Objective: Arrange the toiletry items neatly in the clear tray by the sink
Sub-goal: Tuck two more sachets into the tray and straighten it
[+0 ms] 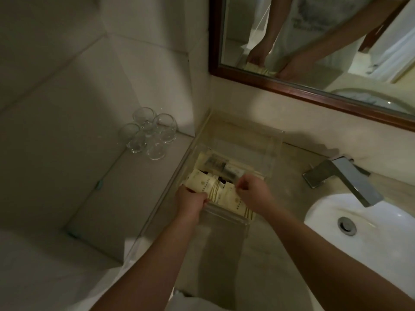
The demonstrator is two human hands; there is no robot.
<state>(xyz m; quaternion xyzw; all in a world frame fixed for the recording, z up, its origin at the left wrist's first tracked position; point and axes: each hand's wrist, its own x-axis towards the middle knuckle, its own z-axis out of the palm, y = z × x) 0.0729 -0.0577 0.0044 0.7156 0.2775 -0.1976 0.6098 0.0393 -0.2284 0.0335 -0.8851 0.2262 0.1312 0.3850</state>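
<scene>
A clear plastic tray [267, 151] stands on the stone counter left of the sink. Inside it lie several cream toiletry packets [226, 196] with gold print, and darker small items [219, 164] sit further back. My left hand [189, 199] is closed on the near-left packets at the tray's left side. My right hand [252, 190] pinches the top edge of a cream packet near the tray's middle. The packets fan out and overlap between both hands. What lies under them is hidden.
Several upturned drinking glasses [148, 133] stand on a lower ledge to the left. A chrome faucet [343, 178] and white basin [359, 218] are at the right. A wood-framed mirror [314, 93] hangs above, reflecting the person's arms. A clear lid or panel [224, 223] lies at the tray's near end.
</scene>
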